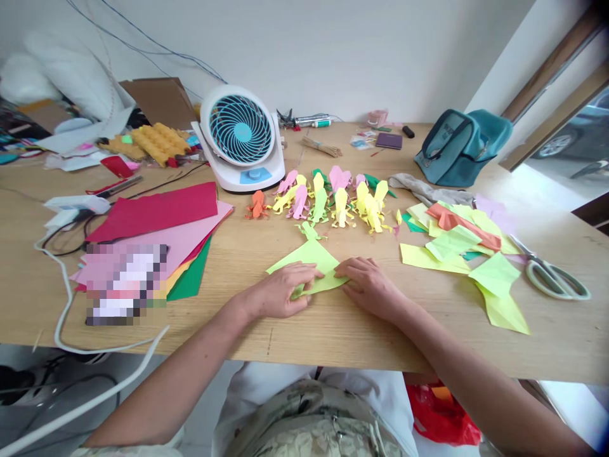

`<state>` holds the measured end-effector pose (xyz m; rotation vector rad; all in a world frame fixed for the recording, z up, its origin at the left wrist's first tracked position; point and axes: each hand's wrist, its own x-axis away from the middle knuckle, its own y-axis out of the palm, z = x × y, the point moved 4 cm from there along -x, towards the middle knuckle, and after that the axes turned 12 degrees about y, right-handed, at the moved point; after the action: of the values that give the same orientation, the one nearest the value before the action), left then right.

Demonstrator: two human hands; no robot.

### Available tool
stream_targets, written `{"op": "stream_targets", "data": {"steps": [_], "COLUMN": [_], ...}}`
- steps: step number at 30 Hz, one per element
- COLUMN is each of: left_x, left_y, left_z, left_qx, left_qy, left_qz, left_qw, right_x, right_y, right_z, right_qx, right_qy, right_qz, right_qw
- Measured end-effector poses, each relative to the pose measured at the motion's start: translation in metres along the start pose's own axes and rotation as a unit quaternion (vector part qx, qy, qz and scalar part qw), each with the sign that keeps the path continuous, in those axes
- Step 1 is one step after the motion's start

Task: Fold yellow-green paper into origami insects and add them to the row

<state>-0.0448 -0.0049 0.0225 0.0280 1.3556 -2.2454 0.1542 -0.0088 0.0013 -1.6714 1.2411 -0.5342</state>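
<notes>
A sheet of light green paper lies on the table in front of me, its near edge partly folded over. My left hand rests on its near left part, with the fingers curled and gripping the paper by the fold. At the right corner my right hand has its fingers bent together, pinching the paper's edge. Both hands hide parts of the sheet. Just beyond it sits a small light green folded paper figure. Several more folded paper figures, yellow, pink, green and orange, stand in a group behind.
Stacked coloured paper and a blurred-out device lie left. A white fan stands behind. To the right are paper scraps, scissors and a teal bag. A white cable crosses the table's left edge.
</notes>
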Motion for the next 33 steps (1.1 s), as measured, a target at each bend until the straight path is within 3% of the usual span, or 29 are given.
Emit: {"op": "stream_targets", "data": {"steps": [4,15,21,24,27,31,33], "left_x": [0.006,0.011,0.013,0.013,0.012,0.014,0.016], "left_y": [0.002,0.014,0.014,0.010,0.005,-0.001,-0.003], "left_z": [-0.003,-0.004,0.003,0.001,-0.008,-0.026,-0.032], "left_qx": [-0.024,-0.092,-0.073,-0.049,-0.033,-0.083,-0.116], "left_qy": [-0.030,0.024,0.024,-0.017,-0.097,-0.214,-0.237], "left_qz": [0.007,-0.055,0.024,0.091,0.144,0.162,0.161], "left_qw": [0.999,0.994,0.997,0.994,0.984,0.960,0.951], "right_x": [0.002,0.009,0.020,0.020,0.015,0.010,0.009], "right_y": [0.000,-0.002,-0.004,-0.006,-0.007,-0.006,-0.005], "right_z": [0.000,0.004,0.006,0.007,0.007,0.008,0.009], "right_qx": [-0.011,-0.022,0.006,-0.034,-0.096,-0.127,-0.123], "right_qy": [-0.006,-0.036,-0.045,-0.027,0.005,0.052,0.066], "right_qz": [-0.002,-0.001,-0.009,0.009,0.030,0.035,0.036], "right_qw": [1.000,0.999,0.999,0.999,0.995,0.990,0.990]}}
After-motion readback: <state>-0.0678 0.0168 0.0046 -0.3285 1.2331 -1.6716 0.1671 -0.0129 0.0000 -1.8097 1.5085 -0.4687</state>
